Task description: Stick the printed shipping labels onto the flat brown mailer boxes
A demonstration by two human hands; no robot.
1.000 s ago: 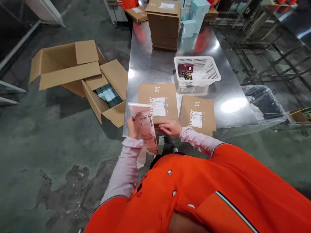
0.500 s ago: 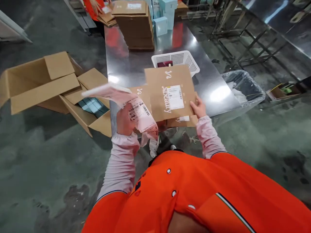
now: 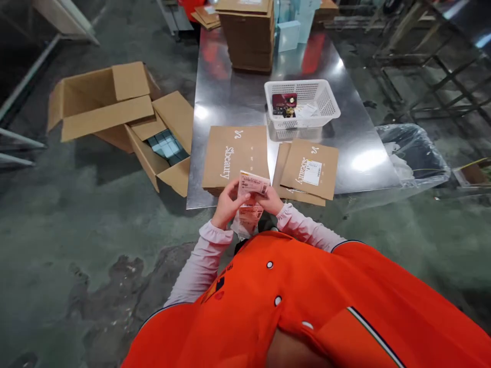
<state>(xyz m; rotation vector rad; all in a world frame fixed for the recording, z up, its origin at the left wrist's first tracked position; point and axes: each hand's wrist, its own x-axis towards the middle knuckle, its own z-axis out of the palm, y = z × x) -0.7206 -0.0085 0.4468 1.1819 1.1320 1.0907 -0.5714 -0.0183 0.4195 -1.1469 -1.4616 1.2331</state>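
Both hands hold a strip of pink-and-white shipping labels just off the near edge of the steel table. My left hand grips its left side, and my right hand pinches its right side. Beyond them lies a stack of kraft "Sbeauty" mailers with no label on top. To the right sits a second stack of mailers, its top one bearing a white label.
A white plastic basket holding a dark red box and small items stands on the table, with stacked flat cartons and pale blue boxes behind it. Open cartons lie on the floor at left. A plastic-lined bin stands at right.
The labelled mailer my right hand lifted now lies on the right stack. My right hand has come to the label strip, and both hands have drawn in together above the table edge.
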